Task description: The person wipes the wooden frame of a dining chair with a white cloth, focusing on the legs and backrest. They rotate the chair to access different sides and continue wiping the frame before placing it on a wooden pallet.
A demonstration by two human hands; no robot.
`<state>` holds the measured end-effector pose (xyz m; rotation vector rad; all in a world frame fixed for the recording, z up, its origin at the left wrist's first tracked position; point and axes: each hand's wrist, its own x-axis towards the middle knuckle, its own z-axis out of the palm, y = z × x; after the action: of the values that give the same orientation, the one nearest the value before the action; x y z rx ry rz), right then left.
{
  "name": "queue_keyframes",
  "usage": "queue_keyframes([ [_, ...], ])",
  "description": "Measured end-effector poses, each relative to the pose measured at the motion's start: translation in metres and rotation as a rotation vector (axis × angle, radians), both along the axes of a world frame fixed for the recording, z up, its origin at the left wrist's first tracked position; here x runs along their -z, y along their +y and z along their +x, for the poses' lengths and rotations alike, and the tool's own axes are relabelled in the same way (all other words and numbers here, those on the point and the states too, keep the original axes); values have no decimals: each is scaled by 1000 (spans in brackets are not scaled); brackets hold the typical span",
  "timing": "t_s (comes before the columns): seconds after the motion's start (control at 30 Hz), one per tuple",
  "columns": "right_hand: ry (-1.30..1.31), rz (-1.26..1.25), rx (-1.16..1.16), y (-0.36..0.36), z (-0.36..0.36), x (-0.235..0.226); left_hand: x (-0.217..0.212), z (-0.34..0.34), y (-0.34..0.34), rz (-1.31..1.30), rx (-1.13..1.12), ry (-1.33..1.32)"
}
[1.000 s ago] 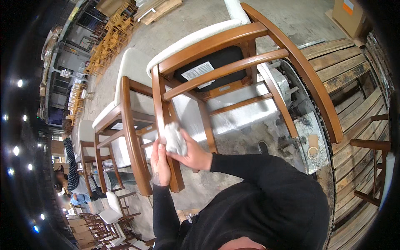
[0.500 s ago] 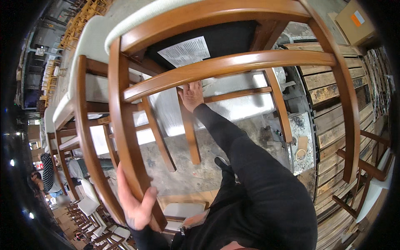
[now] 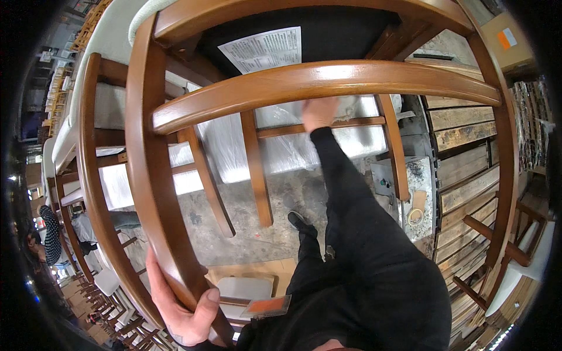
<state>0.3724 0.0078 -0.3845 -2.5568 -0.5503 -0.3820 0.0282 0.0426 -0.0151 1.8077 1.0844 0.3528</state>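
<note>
A brown wooden chair (image 3: 159, 199) fills the space before me, with curved rails, long posts, pale upholstery and a black underside bearing a printed white label (image 3: 262, 50). Low on its left post, my left hand (image 3: 186, 313) is closed, thumb on the near side and fingers along the outer side. My right hand (image 3: 320, 112) reaches behind the curved rail (image 3: 328, 79). The rail covers its fingertips and the hand is slightly blurred, so its grip cannot be made out. Near it is a thin stretcher (image 3: 357, 122) between wooden legs.
Another brown chair (image 3: 93, 175) stands close on the left. Shiny plastic-wrapped padding (image 3: 225, 155) lies beyond the legs. Wooden pallets (image 3: 465, 193) run along the right, near a tape roll (image 3: 415, 217) and a cardboard box (image 3: 506, 41). Several chairs are gathered at lower left.
My right hand has moved right, away from the middle leg. The chair appears larger, its left post farther left. My left hand has shifted lower left with the post.
</note>
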Motion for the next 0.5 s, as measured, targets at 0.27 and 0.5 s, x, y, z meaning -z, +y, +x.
queue_keyframes([
  [0.27, -57, 702, -235, 134, -63, -3, -2, -1, -5, -39, -73, 15],
  [0.5, 30, 146, -402, 62, -7, 20, -3, 3, -4, -15, -97, 42],
])
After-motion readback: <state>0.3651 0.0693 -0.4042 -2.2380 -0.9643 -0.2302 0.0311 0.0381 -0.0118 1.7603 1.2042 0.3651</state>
